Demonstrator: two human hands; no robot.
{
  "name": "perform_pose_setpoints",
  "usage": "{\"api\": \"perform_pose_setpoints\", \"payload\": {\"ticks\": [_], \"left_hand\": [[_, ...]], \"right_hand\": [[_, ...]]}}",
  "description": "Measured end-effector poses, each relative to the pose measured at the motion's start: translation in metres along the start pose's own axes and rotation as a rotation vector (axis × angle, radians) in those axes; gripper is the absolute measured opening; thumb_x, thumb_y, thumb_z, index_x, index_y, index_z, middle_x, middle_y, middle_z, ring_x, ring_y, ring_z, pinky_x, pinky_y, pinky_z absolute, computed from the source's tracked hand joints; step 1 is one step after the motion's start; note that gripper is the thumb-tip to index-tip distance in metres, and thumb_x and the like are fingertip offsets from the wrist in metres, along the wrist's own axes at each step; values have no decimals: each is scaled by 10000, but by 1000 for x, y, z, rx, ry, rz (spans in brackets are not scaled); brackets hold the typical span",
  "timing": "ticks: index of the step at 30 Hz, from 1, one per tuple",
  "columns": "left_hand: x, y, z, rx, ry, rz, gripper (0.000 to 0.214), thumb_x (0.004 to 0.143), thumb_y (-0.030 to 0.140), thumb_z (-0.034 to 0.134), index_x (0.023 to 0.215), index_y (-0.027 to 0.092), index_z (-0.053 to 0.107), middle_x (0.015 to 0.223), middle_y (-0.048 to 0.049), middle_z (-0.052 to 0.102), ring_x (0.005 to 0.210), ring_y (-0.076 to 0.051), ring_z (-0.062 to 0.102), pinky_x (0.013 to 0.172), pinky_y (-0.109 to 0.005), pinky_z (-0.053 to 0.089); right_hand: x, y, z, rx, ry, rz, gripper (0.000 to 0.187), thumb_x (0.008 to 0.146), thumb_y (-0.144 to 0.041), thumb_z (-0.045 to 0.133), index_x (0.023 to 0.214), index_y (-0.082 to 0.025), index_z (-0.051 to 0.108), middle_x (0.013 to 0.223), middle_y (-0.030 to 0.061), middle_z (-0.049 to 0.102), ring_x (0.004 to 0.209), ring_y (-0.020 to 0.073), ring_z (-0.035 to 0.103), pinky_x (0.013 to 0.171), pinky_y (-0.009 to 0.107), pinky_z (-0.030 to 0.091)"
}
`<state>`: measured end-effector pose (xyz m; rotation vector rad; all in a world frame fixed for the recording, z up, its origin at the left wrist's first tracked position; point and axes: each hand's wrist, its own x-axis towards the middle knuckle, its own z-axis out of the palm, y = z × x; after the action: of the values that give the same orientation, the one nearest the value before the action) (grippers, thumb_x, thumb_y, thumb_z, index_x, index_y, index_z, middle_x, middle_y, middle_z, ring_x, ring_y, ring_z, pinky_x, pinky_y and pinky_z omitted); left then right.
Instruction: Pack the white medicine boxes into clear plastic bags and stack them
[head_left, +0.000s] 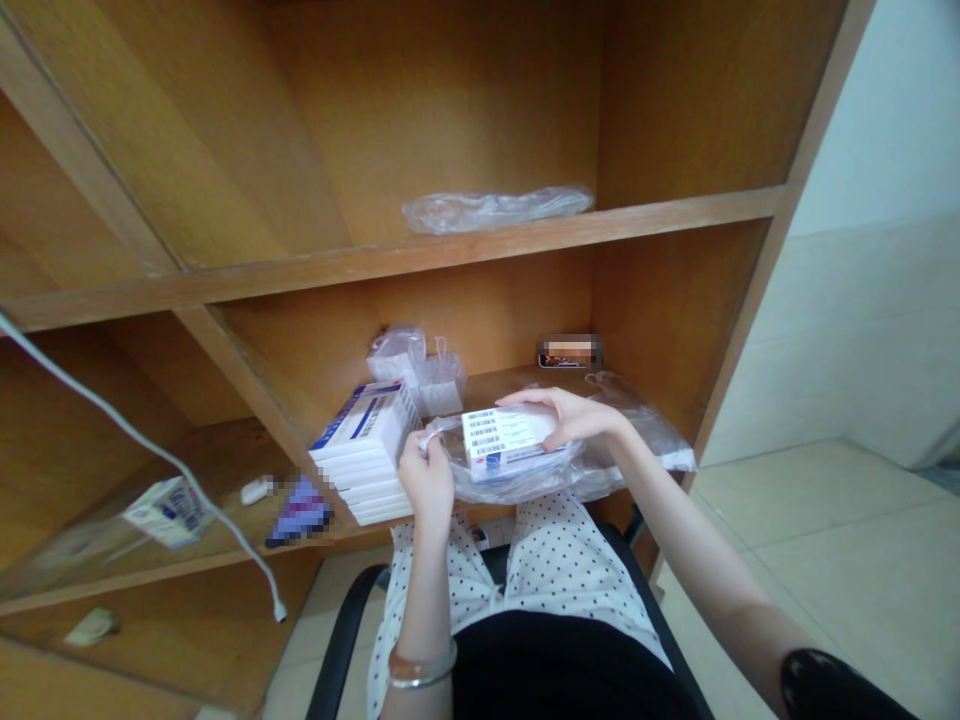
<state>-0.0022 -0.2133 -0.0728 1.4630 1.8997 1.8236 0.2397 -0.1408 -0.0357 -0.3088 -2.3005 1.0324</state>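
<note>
Left hand [426, 478] grips bag [525, 475]; right hand [571, 412] palm-down on box [504, 436].

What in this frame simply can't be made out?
Head view throughout:
- White box: label print too small to read.
- Right hand: thumb hidden under the palm, so its grip on the box is unclear.
- Left hand: fingertips curl out of sight on the clear plastic bag it grips.
- Pixelated patch behind the box: contents masked.
- Small carton, far left: blurred.
</note>
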Motion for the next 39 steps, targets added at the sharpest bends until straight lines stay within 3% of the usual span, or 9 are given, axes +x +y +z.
{"api": "perform_pose_setpoints", "payload": {"ticks": [7,11,18,28,33,39], "left_hand": [[-4,14,-6,11,66,128,174,840,232,442,896,183,599,843,-37,662,809,-185,610,762,-270,444],[-5,11,-3,-27,0,105,196,824,197,427,929,191,593,789,-18,646,749,-174,605,728,-262,452],[-5,15,3,-47,69,128,247,809,149,393,930,200,603,909,-29,660,885,-182,600,845,-282,440],[0,17,6,-320,44,100,288,794,160,374,939,156,623,965,-64,664,918,-165,622,828,-261,484],[1,17,-2,-177,3,110,254,829,213,408,939,163,632,939,-62,679,910,-185,630,867,-311,478],[-3,20,-7,56,-63,66,265,866,281,436,1021,187,630,945,-74,693,959,-227,633,912,-363,457]], "right_hand": [[4,7,8,-14,-3,35,822,568,-197,758,1341,-263,486,1383,66,494,1266,267,455,1094,488,299],[6,11,9,-31,21,35,879,559,-221,779,1372,-255,448,1404,83,469,1268,279,449,1098,490,293],[4,8,8,-36,39,54,913,571,-234,794,1398,-260,407,1391,92,473,1245,281,466,1076,494,325],[7,3,13,-60,41,56,867,583,-208,788,1374,-220,432,1385,102,477,1247,267,468,1081,467,336],[10,4,20,-22,79,64,837,592,-200,777,1356,-210,437,1332,100,523,1206,259,506,1066,454,366],[15,-3,30,10,212,114,824,584,-226,793,1332,-203,447,1321,109,527,1191,271,514,1041,460,399]]}}
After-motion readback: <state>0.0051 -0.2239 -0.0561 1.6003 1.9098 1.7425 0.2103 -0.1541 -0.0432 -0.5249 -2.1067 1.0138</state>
